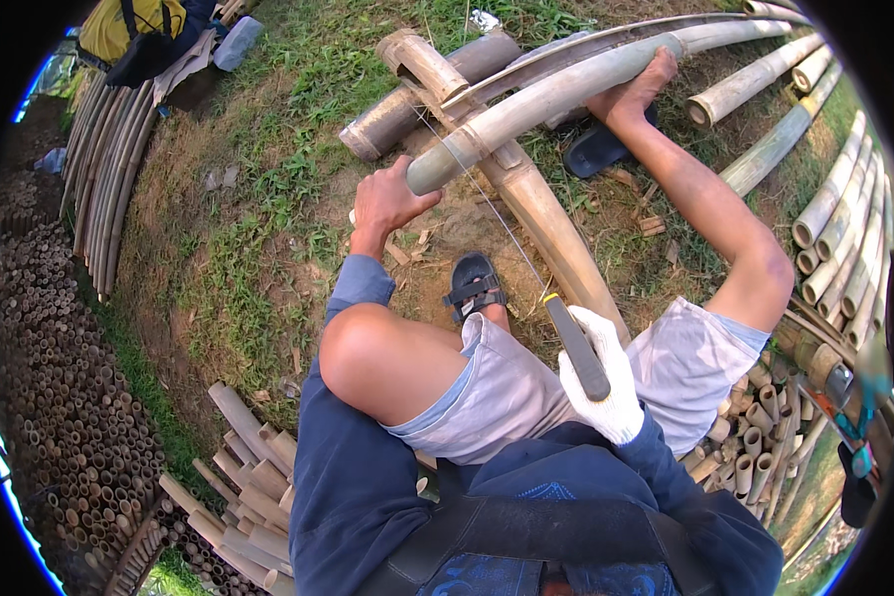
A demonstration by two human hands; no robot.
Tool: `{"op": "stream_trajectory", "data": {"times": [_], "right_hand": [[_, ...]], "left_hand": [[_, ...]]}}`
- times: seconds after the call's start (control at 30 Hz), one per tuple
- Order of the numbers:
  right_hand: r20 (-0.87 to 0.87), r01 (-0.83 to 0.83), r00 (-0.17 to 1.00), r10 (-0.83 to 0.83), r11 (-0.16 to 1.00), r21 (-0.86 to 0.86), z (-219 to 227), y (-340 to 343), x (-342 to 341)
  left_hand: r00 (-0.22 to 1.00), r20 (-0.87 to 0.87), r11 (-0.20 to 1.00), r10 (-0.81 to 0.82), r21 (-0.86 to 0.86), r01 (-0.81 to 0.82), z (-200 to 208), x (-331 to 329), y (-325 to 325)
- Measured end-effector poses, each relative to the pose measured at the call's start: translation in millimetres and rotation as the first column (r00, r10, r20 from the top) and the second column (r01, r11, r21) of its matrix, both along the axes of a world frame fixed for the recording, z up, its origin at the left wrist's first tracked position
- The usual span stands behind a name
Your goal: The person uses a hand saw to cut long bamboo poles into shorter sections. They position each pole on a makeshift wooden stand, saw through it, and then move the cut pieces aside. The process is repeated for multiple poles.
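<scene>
A long pale-green bamboo pole runs from the middle toward the upper right, across a bamboo support. At its near-left end my bare left hand is closed on it, thumb lying along the cut end. My right hand, in a white knit glove, is wrapped around the dark handle of a hand saw. The thin saw blade, seen nearly edge-on, lies across the pole a little in from its end. How deep the teeth sit cannot be made out. My bare right foot presses on the pole farther along.
The support is split bamboo laid over a thick bamboo log. A black sandal lies beside it. Bamboo poles lie at right, with short cut pieces below. Stacked bamboo fills the left side.
</scene>
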State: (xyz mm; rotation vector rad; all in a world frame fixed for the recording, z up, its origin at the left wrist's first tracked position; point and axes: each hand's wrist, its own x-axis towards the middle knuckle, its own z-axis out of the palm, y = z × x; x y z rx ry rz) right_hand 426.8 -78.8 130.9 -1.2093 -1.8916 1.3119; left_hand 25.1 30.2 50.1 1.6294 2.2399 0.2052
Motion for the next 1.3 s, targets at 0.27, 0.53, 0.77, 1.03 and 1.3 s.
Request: {"op": "stream_trajectory", "data": {"times": [0.27, 0.53, 0.77, 1.03, 1.3], "right_hand": [[-0.167, -0.043, 0.984, 0.064, 0.991, 0.128, -42, 98, -114], [-0.006, -0.015, 1.0, 0.015, 1.0, -0.023, -1, -14, 29], [-0.153, -0.053, 0.986, 0.068, 0.994, 0.098, -44, 113, -107], [0.058, -0.072, 0.996, 0.067, 0.993, 0.092, 10, -18, 58], [-0.176, -0.083, 0.979, 0.105, 0.988, 0.131, -45, 138, -138]], "left_hand": [[0.997, -0.019, 0.996, -0.074, 0.046, 0.074, -20, -7, 6], [1.0, 0.001, 1.0, -0.019, -0.003, 0.019, -23, -16, 9], [0.998, 0.001, 0.998, -0.069, -0.003, 0.069, -15, 0, 16], [0.998, 0.026, 0.998, -0.061, 0.018, 0.061, -10, -8, 5], [0.997, 0.037, 0.995, -0.066, 0.082, 0.063, -11, -10, 18]]}}
